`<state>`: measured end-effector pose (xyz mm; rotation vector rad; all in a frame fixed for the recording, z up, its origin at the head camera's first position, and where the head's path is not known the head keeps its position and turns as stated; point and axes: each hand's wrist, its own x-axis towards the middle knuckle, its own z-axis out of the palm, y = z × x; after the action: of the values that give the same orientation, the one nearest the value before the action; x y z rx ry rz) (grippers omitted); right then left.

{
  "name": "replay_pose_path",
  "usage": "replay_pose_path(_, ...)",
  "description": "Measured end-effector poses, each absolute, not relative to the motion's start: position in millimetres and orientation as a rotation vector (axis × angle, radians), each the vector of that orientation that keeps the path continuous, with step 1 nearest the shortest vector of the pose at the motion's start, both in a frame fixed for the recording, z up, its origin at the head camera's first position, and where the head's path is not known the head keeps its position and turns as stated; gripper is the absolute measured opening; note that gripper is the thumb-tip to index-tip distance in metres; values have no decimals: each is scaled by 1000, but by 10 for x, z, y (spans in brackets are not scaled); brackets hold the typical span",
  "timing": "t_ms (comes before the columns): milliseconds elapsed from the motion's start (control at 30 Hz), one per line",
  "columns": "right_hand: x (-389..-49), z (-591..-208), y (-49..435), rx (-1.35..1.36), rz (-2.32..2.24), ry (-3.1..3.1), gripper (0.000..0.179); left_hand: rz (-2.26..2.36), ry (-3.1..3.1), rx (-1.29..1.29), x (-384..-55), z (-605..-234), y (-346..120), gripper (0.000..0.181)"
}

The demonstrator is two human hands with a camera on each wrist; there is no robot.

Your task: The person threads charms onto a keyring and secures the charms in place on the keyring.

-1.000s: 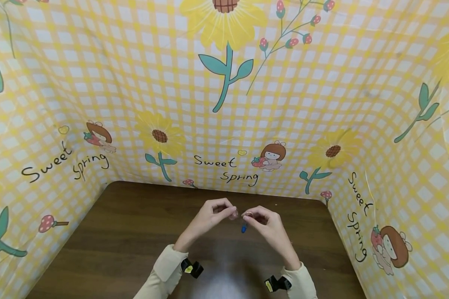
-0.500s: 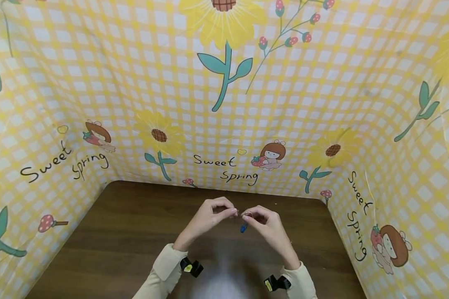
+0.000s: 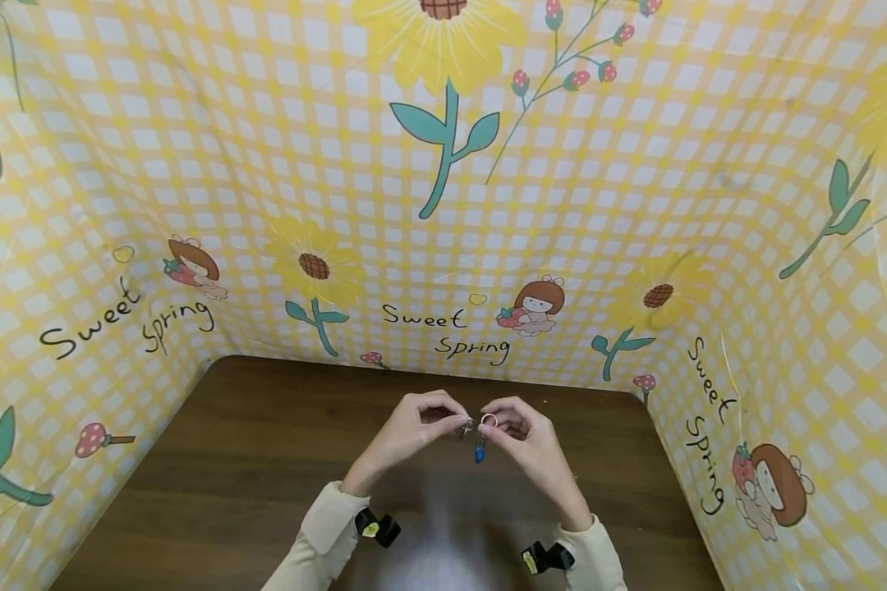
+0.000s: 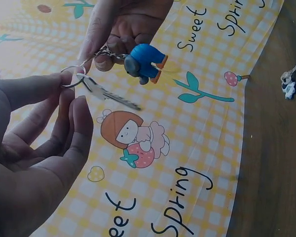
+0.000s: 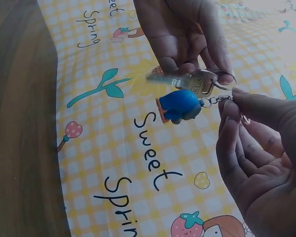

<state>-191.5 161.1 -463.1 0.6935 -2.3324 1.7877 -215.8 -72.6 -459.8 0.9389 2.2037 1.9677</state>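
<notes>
Both hands are raised close together over the brown table (image 3: 281, 460). My left hand (image 3: 425, 420) pinches a thin metal key ring (image 5: 233, 75) between thumb and forefinger. A silver key (image 4: 111, 95) hangs from that ring. My right hand (image 3: 532, 433) pinches the short chain (image 5: 214, 100) of a keychain, its thumb and a finger meeting near a ring (image 3: 490, 419). From the chain dangles a small blue figurine (image 4: 148, 58) with a grey head and orange feet. In the right wrist view the key overlaps the space just above the figurine (image 5: 183, 103).
A small white charm with a metal clasp (image 4: 288, 89) lies on the table in the left wrist view. Yellow checked cloth (image 3: 443, 246) with printed flowers walls in the back and both sides. Black wrist cameras (image 3: 379, 528) sit at both cuffs.
My right fingers have lifted and spread a little, showing more of the keychain's ring. The key now shows below my left fingertips. The figurine still hangs, swung slightly. Both arms stay nearly in place.
</notes>
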Motion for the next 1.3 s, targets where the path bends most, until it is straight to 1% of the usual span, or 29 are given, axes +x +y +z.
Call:
replay_pose_path(167,-1915,-4615,1609,688,1795,-2352,17,1957,2210,921,-2153,-4593,-731,8)
replay_pose_path(433,-1925,-4612,1598,729,1778,-2367,24,1904,2206,936,-2153,-4593,-750,9)
replay_pose_path(633,-1931,-4638,1596,759,1766,-2352,26,1898,2181,960,-2154,-4605,-764,9)
replay_pose_path(967,-1928,-4646,1591,785,1775,-2331,26,1921,2076,857,-2137,-4594,-771,14)
replay_pose_path(1300,-1929,-4636,1592,791,1781,-2328,26,1923,2052,842,-2122,-4571,-756,13)
